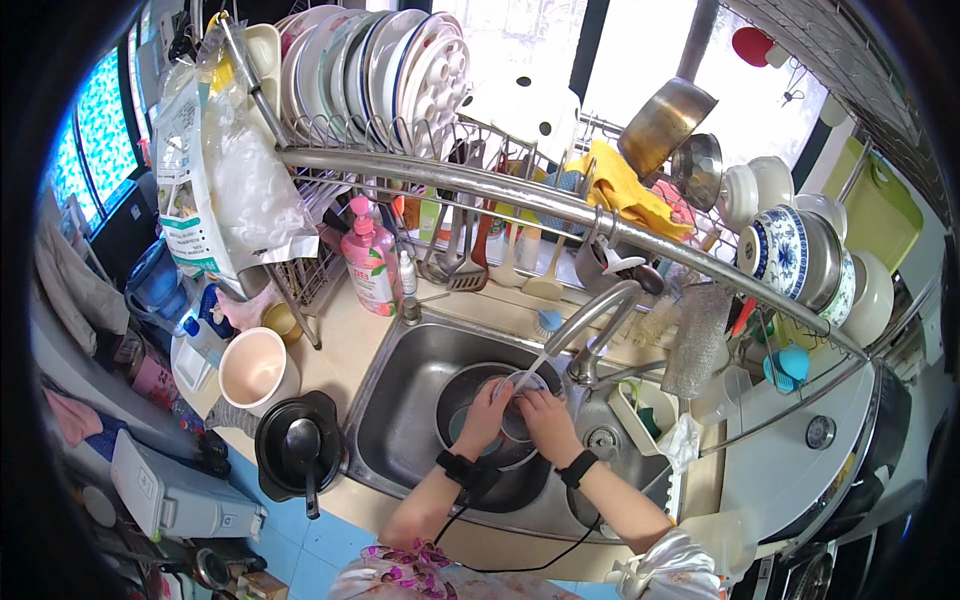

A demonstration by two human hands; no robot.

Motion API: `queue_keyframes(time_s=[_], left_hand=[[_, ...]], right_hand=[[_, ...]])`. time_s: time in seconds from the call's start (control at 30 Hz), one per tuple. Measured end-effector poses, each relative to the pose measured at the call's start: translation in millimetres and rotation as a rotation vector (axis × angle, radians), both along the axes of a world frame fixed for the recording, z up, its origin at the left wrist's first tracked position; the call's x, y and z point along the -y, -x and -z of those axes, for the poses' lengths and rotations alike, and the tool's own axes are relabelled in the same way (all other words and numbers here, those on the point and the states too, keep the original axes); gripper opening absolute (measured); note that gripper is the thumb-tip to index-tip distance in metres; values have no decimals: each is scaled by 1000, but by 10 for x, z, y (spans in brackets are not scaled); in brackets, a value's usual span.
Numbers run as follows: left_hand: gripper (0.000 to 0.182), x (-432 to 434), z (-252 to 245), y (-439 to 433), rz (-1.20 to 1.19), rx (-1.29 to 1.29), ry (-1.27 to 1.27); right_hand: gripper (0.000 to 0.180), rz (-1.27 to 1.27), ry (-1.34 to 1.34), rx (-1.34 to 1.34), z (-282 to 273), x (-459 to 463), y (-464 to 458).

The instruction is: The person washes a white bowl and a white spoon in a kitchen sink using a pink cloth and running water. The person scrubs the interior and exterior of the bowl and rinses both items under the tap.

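Water runs from the curved metal faucet (592, 319) onto my hands over the larger basin of the stainless steel sink (397, 375). My left hand (487, 412) grips the left side of a small round container (517, 424), which looks clear or pale. On its right side my right hand (546, 421) holds it too, with fingertips near the rim under the stream. Beneath both hands a round metal pan (454, 394) stands in the basin, with water in it. My fingers partly hide the container, so its exact kind cannot be told.
Left of the sink stand a black pot (271, 442) with a ladle (304, 442) in it, a pale pink bowl (255, 367) and a pink pump bottle (370, 262). A metal rack rail (450, 171) crosses above, with plates (367, 75) and hanging utensils. A cream caddy (634, 420) is at right.
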State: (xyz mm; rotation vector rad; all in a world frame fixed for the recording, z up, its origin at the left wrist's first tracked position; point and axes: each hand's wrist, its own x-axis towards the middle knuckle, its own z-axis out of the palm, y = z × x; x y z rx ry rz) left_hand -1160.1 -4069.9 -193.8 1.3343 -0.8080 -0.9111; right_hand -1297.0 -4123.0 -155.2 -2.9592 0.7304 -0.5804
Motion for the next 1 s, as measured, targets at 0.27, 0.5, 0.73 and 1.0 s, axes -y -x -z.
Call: queue_keyframes(time_s=[0.27, 0.5, 0.73, 1.0], left_hand=[[34, 49, 149, 90, -11, -69, 108], [39, 92, 443, 218, 124, -72, 167], [41, 188, 266, 61, 99, 137, 15], [43, 114, -181, 5, 67, 703, -85]], right_hand=[[26, 137, -1097, 545, 244, -115, -143], [26, 267, -1667, 1410, 268, 2, -218], [25, 14, -1053, 471, 210, 62, -46], [15, 172, -463, 174, 274, -246, 375]])
